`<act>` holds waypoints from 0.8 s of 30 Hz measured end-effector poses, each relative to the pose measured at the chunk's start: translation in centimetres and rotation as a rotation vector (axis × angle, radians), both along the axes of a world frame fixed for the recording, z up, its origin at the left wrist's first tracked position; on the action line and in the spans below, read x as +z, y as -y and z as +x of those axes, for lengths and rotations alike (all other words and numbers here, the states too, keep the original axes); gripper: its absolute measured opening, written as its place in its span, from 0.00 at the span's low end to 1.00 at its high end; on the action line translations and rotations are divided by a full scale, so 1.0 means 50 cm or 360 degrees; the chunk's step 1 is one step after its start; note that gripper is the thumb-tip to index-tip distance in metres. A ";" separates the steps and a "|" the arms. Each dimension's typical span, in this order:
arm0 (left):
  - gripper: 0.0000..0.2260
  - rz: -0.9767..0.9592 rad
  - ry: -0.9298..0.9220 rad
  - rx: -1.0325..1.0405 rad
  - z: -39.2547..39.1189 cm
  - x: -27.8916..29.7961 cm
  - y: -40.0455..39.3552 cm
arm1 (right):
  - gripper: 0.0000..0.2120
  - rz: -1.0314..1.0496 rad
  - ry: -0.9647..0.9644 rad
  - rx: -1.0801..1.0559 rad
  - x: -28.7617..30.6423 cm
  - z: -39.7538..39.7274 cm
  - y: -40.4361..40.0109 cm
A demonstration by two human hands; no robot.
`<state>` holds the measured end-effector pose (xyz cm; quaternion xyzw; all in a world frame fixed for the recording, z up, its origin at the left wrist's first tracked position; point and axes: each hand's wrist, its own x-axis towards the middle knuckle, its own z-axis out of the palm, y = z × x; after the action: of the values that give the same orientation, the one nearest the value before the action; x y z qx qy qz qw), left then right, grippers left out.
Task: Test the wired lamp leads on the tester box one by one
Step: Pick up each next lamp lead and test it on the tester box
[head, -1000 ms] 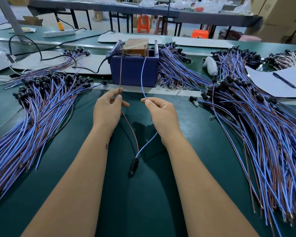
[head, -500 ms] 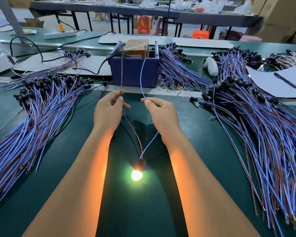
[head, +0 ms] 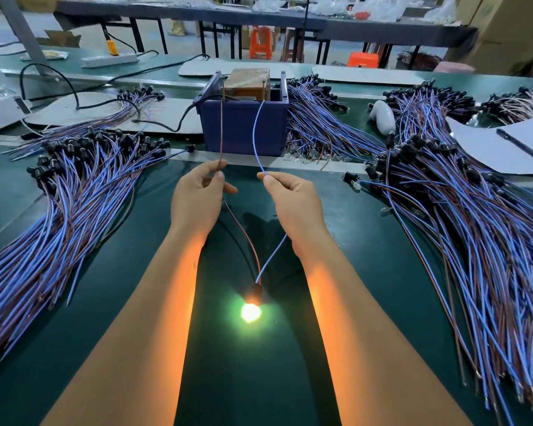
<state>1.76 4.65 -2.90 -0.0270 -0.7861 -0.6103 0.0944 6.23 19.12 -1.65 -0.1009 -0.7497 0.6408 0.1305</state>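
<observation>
Lamp (head: 250, 312) stays lit; left hand (head: 197, 198) pinches brown lead (head: 221, 127), right hand (head: 293, 201) blue lead (head: 256, 130).

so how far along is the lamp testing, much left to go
Done: I cannot tell which heaps are tested; bundles lie on the left and right. In hand: the left hand pinches the brown lead, the right hand the blue lead, both running up to the tester box, and the lamp glows. Left: likely many leads, given those heaps.
</observation>
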 end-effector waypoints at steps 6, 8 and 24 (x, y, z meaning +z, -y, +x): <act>0.09 -0.0003 0.0031 0.0029 0.005 0.011 0.001 | 0.11 0.0003 -0.0028 -0.0018 0.001 0.010 0.006; 0.08 0.0061 0.0087 0.0014 0.010 0.017 0.001 | 0.13 -0.0006 -0.0038 -0.0015 0.002 0.015 0.008; 0.09 0.1082 0.0395 -0.0239 0.049 0.054 -0.025 | 0.11 -0.0079 -0.0139 0.0301 0.008 0.029 0.007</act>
<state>4.22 5.90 -0.22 0.0225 -0.5398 -0.8404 -0.0429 7.68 18.74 -1.26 -0.0049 -0.7334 0.6724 0.0995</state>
